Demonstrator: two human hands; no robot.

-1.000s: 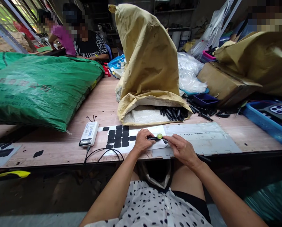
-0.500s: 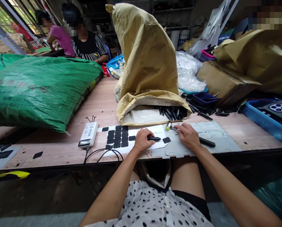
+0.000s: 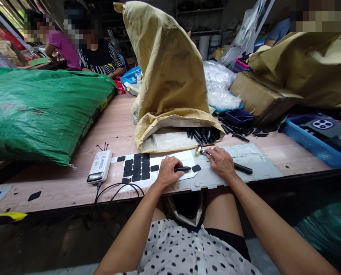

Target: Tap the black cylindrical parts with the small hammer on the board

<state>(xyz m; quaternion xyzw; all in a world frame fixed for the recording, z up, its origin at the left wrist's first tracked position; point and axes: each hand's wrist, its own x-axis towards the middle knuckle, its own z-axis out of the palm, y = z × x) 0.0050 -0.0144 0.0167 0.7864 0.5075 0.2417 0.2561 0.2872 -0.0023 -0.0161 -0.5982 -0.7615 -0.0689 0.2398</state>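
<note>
My left hand (image 3: 167, 171) is closed round a short black rod (image 3: 183, 168) that lies flat on a white backing sheet (image 3: 170, 158) at the table's near edge. A loose black pad (image 3: 196, 168) sits just right of the rod's tip. My right hand (image 3: 222, 162) is closed on a small hammer (image 3: 213, 156); its yellow-green head (image 3: 198, 152) rests on the table left of the hand, and the black handle (image 3: 243, 168) sticks out to the right. Rows of black pads (image 3: 136, 167) cover the sheet's left part.
A tan paper sack (image 3: 170, 76) stands behind the hands, with black rods (image 3: 203, 135) spilling from its mouth. A white power bank (image 3: 99, 166) with a cable lies left. A green sack (image 3: 44, 107) fills the left, a blue tray (image 3: 310, 141) the right. Two people sit far left.
A second ago the hammer's head was over the rod between both hands. My right hand has drawn it away to the right and back, and the head now rests on the table.
</note>
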